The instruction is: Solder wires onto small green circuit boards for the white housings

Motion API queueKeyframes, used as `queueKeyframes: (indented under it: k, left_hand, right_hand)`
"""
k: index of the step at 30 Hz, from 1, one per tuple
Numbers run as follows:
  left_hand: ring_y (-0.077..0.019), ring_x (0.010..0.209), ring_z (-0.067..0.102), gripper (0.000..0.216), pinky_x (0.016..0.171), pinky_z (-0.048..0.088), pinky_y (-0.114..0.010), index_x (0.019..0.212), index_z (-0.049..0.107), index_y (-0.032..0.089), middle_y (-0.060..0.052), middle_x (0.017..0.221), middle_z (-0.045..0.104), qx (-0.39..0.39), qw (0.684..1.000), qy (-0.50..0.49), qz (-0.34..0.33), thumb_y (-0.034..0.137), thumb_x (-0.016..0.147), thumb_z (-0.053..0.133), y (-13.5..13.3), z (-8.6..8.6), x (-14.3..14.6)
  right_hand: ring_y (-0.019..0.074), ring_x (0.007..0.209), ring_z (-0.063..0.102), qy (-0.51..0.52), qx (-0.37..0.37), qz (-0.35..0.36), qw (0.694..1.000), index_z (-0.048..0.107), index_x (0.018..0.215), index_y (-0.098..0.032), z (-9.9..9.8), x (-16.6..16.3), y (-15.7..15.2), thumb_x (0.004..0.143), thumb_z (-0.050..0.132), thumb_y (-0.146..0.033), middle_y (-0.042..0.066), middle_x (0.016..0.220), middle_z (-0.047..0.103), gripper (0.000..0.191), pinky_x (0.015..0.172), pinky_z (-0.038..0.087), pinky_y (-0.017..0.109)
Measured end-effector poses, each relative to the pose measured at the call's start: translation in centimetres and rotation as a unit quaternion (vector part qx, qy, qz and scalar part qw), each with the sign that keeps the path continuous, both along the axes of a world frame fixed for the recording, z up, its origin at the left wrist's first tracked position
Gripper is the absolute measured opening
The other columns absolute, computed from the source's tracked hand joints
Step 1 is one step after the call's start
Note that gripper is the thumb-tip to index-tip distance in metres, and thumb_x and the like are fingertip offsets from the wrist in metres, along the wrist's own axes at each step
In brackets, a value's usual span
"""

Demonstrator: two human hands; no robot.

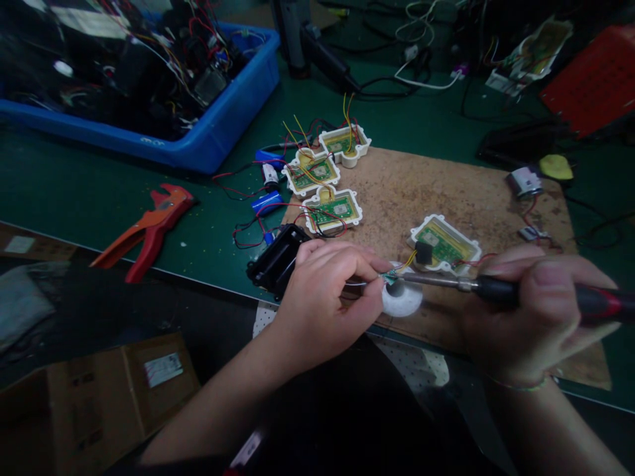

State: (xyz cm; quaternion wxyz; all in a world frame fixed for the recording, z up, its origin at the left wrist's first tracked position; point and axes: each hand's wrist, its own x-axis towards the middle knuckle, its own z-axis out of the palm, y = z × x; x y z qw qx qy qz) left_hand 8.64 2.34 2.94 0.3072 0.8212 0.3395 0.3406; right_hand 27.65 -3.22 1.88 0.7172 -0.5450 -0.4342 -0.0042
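Observation:
My right hand [540, 304] is closed around the dark handle of a soldering iron [446, 281]. The iron's tip meets a small green circuit board [390, 277]. My left hand [332, 294] pinches the edge of that board between thumb and forefinger, and a thin wire runs beneath those fingers. Under the board lies a round white piece [404, 303] with a grey centre. Yellow wires lead from the board to a white housing [444, 244] holding a green circuit board, with a black block at its edge. A black battery-holder-like case [278, 259] sits beside my left hand.
Several white housings with boards, such as one [333, 210], line the left of a brown work board [391, 192]. Red-handled cutters [153, 228] lie farther left. A blue bin [213, 135] holds wired parts. A red box [592, 82] stands at back right.

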Motion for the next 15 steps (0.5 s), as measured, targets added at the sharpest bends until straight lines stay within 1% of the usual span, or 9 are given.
queueKeyframes:
  k: [3, 7, 10, 13, 15]
  left_hand:
    - [-0.0185, 0.099, 0.073, 0.012, 0.099, 0.046, -0.042, 0.08, 0.061, 0.022, 0.001, 0.099, 0.08, -0.001, 1.0, 0.002, 0.001, 0.014, 0.088, 0.066, -0.04, -0.03, -0.02]
    - [-0.0185, 0.1, 0.073, 0.012, 0.099, 0.046, -0.042, 0.081, 0.061, 0.022, 0.002, 0.1, 0.08, -0.001, 1.0, 0.005, -0.001, 0.014, 0.087, 0.066, -0.01, 0.03, 0.03]
    - [-0.0191, 0.099, 0.074, 0.012, 0.099, 0.047, -0.043, 0.08, 0.06, 0.022, 0.001, 0.099, 0.08, 0.002, 1.0, 0.006, 0.002, 0.014, 0.087, 0.066, 0.03, 0.06, 0.06]
    - [-0.0197, 0.099, 0.074, 0.012, 0.099, 0.046, -0.043, 0.081, 0.06, 0.022, 0.001, 0.1, 0.08, 0.0, 1.0, 0.009, 0.004, 0.015, 0.088, 0.066, -0.01, 0.06, 0.1]
    - [-0.0191, 0.099, 0.074, 0.012, 0.099, 0.046, -0.043, 0.08, 0.061, 0.022, 0.001, 0.099, 0.08, 0.0, 1.0, 0.008, 0.005, 0.014, 0.088, 0.066, -0.07, 0.08, 0.12]
  right_hand:
    - [0.0132, 0.047, 0.053, -0.001, -0.012, 0.023, 1.0, 0.063, 0.061, -0.023, -0.1, -0.01, 0.12, 0.077, 0.064, -0.023, -0.003, 0.055, 0.062, 0.016, 0.046, 0.038, 0.03]
    - [0.0105, 0.039, 0.046, -0.002, 0.007, -0.001, 1.0, 0.06, 0.054, -0.019, -0.25, -0.06, 0.56, 0.075, 0.065, -0.024, -0.002, 0.048, 0.059, 0.022, 0.041, 0.03, 0.028]
    - [0.0111, 0.039, 0.046, -0.003, -0.007, -0.006, 1.0, 0.06, 0.052, -0.02, -0.37, -0.16, 0.79, 0.075, 0.065, -0.026, -0.002, 0.048, 0.058, 0.023, 0.041, 0.031, 0.028]
    - [0.0114, 0.039, 0.044, -0.009, 0.006, -0.025, 1.0, 0.059, 0.052, -0.022, -0.41, -0.33, 0.89, 0.076, 0.064, -0.027, -0.002, 0.047, 0.057, 0.025, 0.041, 0.03, 0.029]
    - [0.0104, 0.039, 0.043, -0.01, 0.009, -0.022, 1.0, 0.06, 0.053, -0.021, -0.31, -0.41, 0.85, 0.075, 0.065, -0.027, -0.003, 0.047, 0.058, 0.024, 0.041, 0.031, 0.028]
